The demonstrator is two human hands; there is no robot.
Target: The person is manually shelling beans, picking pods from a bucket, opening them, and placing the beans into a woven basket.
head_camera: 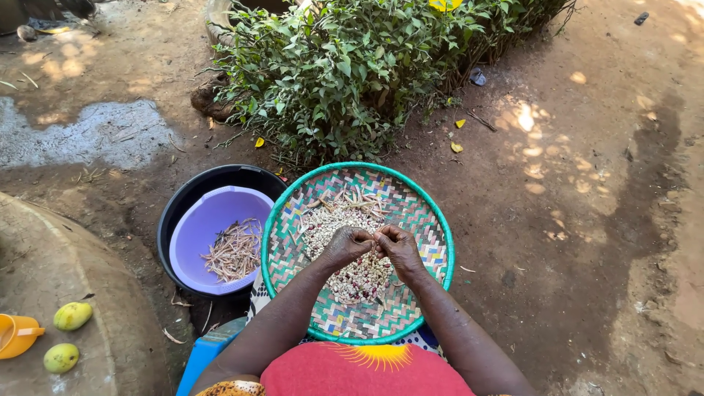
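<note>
**Hands over the bean tray**

We see the round woven tray with a green rim (pixel 440 242) on the lap, speckled shelled beans (pixel 352 275) heaped in its middle. Above them, our left hand (pixel 346 246) and right hand (pixel 400 248) meet, fingertips pinching a thin bean pod (pixel 375 240) together.

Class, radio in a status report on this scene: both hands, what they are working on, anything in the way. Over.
Left hand and right hand together, pinching a bean pod. Beneath: woven tray of shelled beans. Empty pods in purple basin alongside. Nothing in the way.
</note>
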